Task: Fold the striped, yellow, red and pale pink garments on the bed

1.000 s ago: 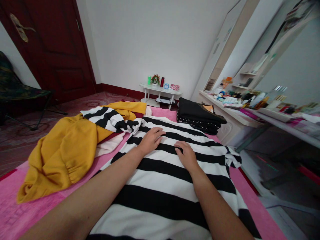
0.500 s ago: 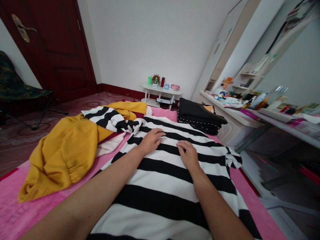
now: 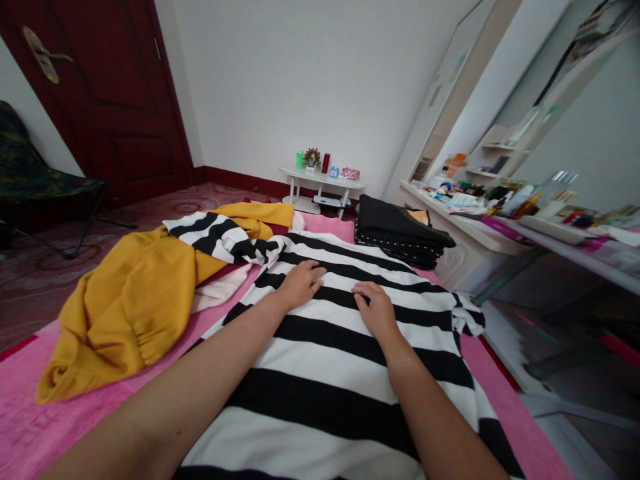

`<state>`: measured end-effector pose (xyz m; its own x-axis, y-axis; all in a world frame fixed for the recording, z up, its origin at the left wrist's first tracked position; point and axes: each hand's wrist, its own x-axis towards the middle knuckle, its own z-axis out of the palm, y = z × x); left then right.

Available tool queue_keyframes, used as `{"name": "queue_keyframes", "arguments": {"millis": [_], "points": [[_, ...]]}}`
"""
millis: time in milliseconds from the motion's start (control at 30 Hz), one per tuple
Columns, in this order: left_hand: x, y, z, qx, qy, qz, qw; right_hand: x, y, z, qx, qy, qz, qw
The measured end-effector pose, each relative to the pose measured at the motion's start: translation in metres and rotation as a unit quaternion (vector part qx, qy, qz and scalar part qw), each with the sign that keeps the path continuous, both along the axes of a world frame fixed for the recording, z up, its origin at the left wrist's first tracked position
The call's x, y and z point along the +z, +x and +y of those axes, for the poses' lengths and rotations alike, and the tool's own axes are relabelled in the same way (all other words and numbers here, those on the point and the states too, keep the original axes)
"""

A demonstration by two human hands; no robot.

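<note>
A black-and-white striped garment (image 3: pixel 330 373) lies spread flat on the pink bed cover (image 3: pixel 30 413). My left hand (image 3: pixel 300 283) rests palm down on its upper part, fingers stretched out and holding nothing. My right hand (image 3: pixel 378 308) lies flat on the stripes just to the right, fingers out too. The two hands are a short gap apart. One striped sleeve (image 3: pixel 220 239) trails off to the upper left.
A mustard-yellow garment (image 3: pixel 125 300) is bunched at the left of the bed. Folded black clothes (image 3: pixel 397 232) sit at the far end. A cluttered white dresser (image 3: pixel 480 213) runs along the right; a small white table (image 3: pixel 323 180) and a dark red door (image 3: pixel 100 93) lie beyond.
Both hands stay flat on the striped garment. The right hand slid slightly forward and the left drew back a little; the cloth has hardly moved.
</note>
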<state>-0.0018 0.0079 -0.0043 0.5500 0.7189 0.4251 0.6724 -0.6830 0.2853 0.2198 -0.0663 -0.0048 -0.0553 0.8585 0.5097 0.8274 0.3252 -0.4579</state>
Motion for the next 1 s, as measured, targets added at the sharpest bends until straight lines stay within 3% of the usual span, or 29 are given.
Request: {"name": "queue_keyframes", "arguments": {"millis": [1000], "points": [[0.0022,0.0006,-0.0023,0.011,-0.025,0.031,0.999,-0.0009,-0.0015,0.0020,0.007,-0.039,-0.040,0.998]]}}
